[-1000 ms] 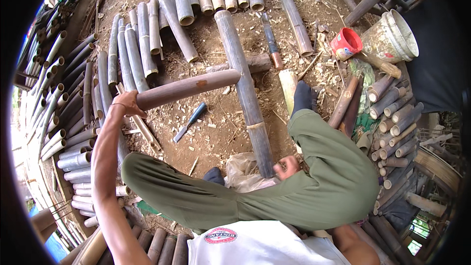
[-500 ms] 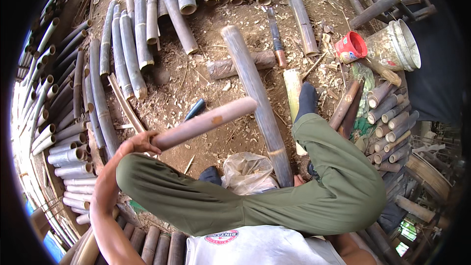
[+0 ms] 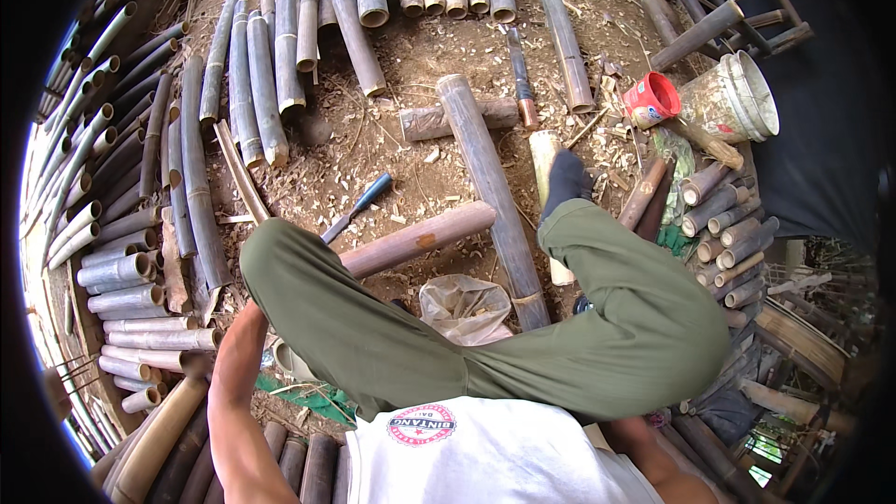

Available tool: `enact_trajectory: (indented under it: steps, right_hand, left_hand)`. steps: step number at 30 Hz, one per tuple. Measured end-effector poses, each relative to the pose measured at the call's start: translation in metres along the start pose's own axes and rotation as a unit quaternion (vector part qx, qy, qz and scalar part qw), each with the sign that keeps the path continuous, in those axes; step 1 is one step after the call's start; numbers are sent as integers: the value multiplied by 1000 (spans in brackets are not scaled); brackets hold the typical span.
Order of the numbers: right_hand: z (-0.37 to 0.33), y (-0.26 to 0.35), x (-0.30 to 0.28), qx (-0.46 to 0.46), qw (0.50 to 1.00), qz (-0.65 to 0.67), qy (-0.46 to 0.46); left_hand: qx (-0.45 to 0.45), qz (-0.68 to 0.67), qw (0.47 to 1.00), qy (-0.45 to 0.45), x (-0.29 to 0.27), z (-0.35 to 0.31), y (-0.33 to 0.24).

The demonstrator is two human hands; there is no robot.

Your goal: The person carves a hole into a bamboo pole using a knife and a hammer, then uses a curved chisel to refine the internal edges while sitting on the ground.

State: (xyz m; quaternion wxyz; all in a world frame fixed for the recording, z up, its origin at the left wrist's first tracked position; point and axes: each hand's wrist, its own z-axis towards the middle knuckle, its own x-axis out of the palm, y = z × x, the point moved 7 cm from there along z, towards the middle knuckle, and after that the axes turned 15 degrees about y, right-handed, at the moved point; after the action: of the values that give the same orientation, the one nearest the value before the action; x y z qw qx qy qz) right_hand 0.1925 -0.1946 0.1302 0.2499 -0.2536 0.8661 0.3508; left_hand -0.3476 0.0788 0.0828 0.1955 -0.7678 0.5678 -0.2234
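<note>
Behind my raised left knee goes my left forearm (image 3: 237, 350); the knee hides my left hand and its fingers. From behind that knee sticks out a smooth pinkish-brown round pole (image 3: 420, 241). Its far end appears to meet a grey bamboo pole (image 3: 483, 182) that slants in front of me. That bamboo's upper part lies across a short log (image 3: 411, 124), and its lower end runs down to my right thigh. Only the upper part of my right arm (image 3: 653, 455) shows, with the hand hidden beneath the leg. Left of the bamboo, a blue-handled knife (image 3: 371, 194) lies on the ground.
A clear plastic bag (image 3: 457, 303) sits between my legs. Long-bladed tool (image 3: 521, 84), red tub (image 3: 651, 101) and dirty white bucket (image 3: 723, 98) are beyond my right foot. Cut bamboo lengths (image 3: 266, 75) stand and lie around the left, back and right. Shavings litter the dirt.
My left hand has dropped behind the left knee, and the pinkish-brown pole's near end with it. The knife has come into fuller view. My right hand's fingers no longer show.
</note>
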Motion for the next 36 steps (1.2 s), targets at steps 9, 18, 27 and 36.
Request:
enact_trajectory:
  steps: [9,18,27,36]
  right_hand:
    - [215,80,26,16,1000,-13,6]
    - [251,57,57,67,993,-45,83]
    - [222,84,-107,-64,995,-10,72]
    - [449,105,-187,57,998,-23,-7]
  left_hand:
    - [-55,38,998,-5,-27,2,26]
    - [-107,95,989,42,-90,37,-3]
    - [-190,299,923,-148,-249,11,-121]
    - [4,28,992,-124,-156,219,-370]
